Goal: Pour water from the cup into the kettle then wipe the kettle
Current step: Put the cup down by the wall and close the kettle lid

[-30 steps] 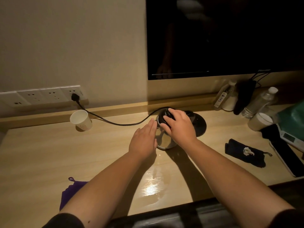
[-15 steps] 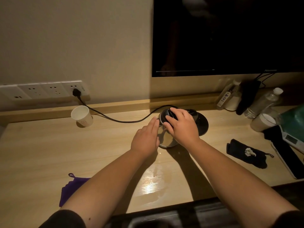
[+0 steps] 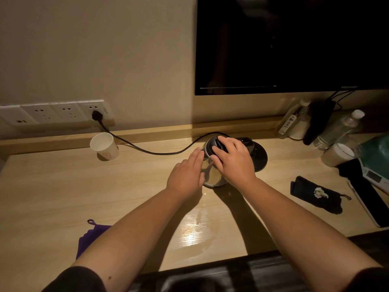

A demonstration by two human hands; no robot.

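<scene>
Kettle (image 3: 212, 178) on the tabletop (image 3: 63, 197) is steadied by the flat left hand (image 3: 186, 175) while its lid is pressed by the right hand (image 3: 233, 159); lid opening seems underway, so the cup (image 3: 104, 146) must be fetched next.

It looks like a hotel room: a wooden desk (image 3: 52, 197) beneath a wall-mounted television (image 3: 294, 45), a row of wall sockets (image 3: 52, 112), bottled water (image 3: 339, 129), and a kettle (image 3: 212, 163).
</scene>
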